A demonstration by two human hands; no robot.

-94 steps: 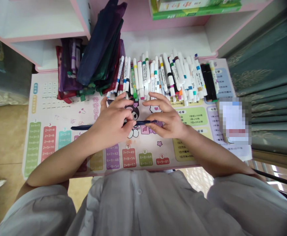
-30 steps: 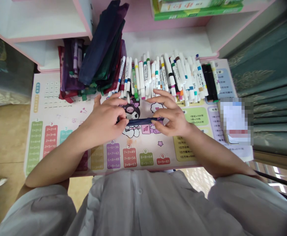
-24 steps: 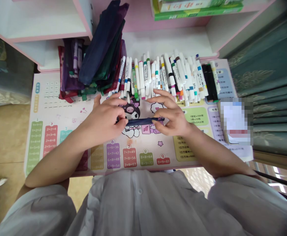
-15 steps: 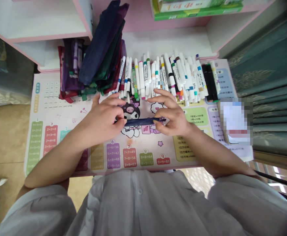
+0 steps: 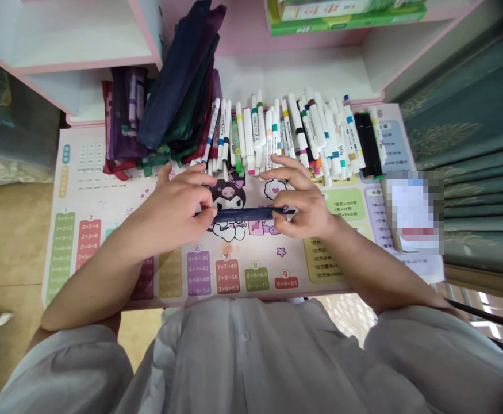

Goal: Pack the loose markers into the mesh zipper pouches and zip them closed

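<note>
A dark navy pouch, seen nearly edge-on as a narrow strip, spans between my two hands over the cartoon print of the desk mat. My left hand pinches its left end between thumb and forefinger, the other fingers reaching forward. At the right end, my right hand grips it with thumb and a bent finger, while its upper fingers are stretched out. Just beyond my fingertips lies a row of white markers with caps of many colours. Left of them is a pile of pouches in navy, green, purple and red.
A phone with a blurred screen lies at the desk's right edge. The mat carries multiplication tables. Behind stands a pink and white shelf with green books. A teal curtain hangs on the right.
My left hand has shifted slightly left along with its end of the pouch. My right hand has barely moved, and a bit more of the right end shows past its fingers.
</note>
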